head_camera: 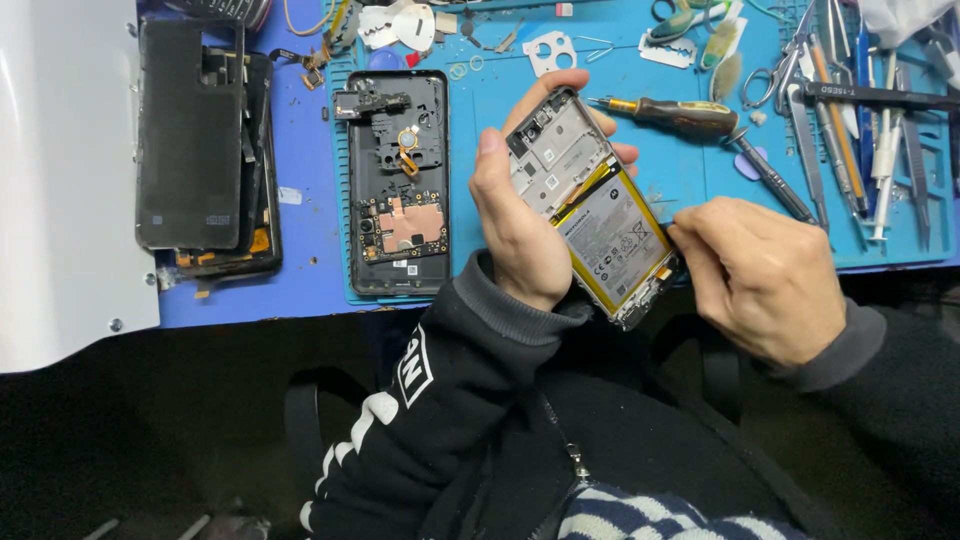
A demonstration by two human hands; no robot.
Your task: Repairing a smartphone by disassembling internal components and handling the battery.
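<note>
While your left hand [520, 225] clasps the opened phone [590, 205] above the blue mat [680, 180], its long axis runs from upper left to lower right. Your right hand [760, 280], fingers pinched shut, touches the battery [612, 238] edge at the lower right, the nearer end.

Opened phone [590, 205]: silver-grey frame, white-grey battery with yellow edging. Second phone body [398, 182] on mat: black, copper-pink shield, gold ring. Back cover [190, 135]: matte black. Work mat [690, 170]: turquoise blue. Counter [300, 270]: deeper blue. Screwdriver [680, 117]: dark brown handle, orange collar. Sleeves [470, 400]: black with white print, grey cuffs. Panel at left [60, 180]: white.
</note>
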